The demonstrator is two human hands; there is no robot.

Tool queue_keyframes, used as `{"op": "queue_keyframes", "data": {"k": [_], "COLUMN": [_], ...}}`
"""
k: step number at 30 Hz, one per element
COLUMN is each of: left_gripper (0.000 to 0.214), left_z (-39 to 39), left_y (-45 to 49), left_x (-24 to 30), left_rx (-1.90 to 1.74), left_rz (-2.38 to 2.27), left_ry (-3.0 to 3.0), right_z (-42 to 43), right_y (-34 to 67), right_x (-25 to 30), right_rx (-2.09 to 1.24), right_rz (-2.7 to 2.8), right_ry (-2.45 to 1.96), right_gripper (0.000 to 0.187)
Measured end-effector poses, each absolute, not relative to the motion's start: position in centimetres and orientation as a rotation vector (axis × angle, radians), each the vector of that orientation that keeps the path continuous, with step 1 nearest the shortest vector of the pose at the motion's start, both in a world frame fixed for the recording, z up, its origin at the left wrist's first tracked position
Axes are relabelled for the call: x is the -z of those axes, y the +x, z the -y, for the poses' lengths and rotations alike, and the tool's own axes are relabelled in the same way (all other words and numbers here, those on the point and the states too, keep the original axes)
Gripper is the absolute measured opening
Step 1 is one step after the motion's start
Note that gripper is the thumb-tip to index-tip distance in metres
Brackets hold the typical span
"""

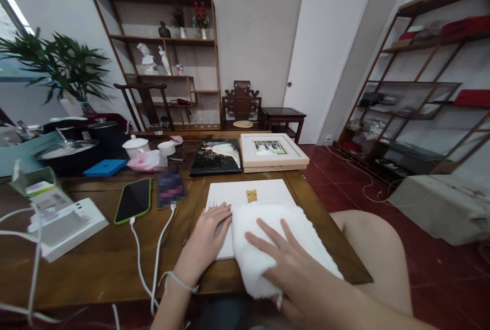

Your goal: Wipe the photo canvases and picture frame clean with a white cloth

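Biggest thing first: we've got a long brown wooden counter [95, 279], kinda glossy, with the grain showing. Call the white panel in front of us the clock's centre, 12 pointing away.

The shelving unit [214, 79] back at 11 is thin dark wood, all boxy compartments. That white panel [270, 192] is a flat, smooth rectangle lying near the counter's edge, and a thick, fluffy white towel [245, 263] covers its 4 to 5 o'clock side, folded soft and rounded, near end drooping past the counter's edge. At 1 sits a chunky pale frame [294, 149] with a little photo in its middle; right beside it at 11 is a shiny dark picture [206, 156] with a creamy shape across it. Over at 9 is an open white box [82, 225], crisp-edged.

Our hands: the left [212, 228] lies loosely on the panel's 9 o'clock side, not clenched. The right [285, 258] is spread over the towel, fingers splayed on the fuzzy pile; can't tell if the thumb pinches it.

Smaller stuff: a glassy black phone [133, 201] in a lime-green case at 10, and on the panel a tiny gold-coloured notched piece [251, 196] toward 12.
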State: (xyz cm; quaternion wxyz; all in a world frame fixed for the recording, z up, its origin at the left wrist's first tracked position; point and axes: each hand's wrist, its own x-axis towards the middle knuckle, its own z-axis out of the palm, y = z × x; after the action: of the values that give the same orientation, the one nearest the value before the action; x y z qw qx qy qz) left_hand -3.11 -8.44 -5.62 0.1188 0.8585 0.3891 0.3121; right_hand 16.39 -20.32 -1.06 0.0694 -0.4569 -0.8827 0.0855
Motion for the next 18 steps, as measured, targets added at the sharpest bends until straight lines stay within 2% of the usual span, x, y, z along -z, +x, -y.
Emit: {"op": "queue_keyframes", "data": {"k": [4, 13, 18], "left_gripper": [0.026, 0.028, 0.034], "left_z": [8.4, 8.4, 8.4], "left_y": [-3.2, -3.3, -3.2], "left_x": [5.8, 6.0, 6.0], "left_rx": [-0.95, -0.945, -0.976], "left_rz": [-1.132, -1.151, -1.2], "left_ry": [2.515, 2.509, 2.51], "right_z": [19.0, 8.3, 9.4], "right_y": [17.2, 18.8, 17.7], "right_x": [0.9, 0.8, 0.8], "right_rx": [-0.27, -0.245, -0.194], "right_rz": [2.642, 2.518, 2.542], "right_ry": [-1.33, -1.427, -1.458], "right_gripper": [0.027, 0.029, 0.03]}}
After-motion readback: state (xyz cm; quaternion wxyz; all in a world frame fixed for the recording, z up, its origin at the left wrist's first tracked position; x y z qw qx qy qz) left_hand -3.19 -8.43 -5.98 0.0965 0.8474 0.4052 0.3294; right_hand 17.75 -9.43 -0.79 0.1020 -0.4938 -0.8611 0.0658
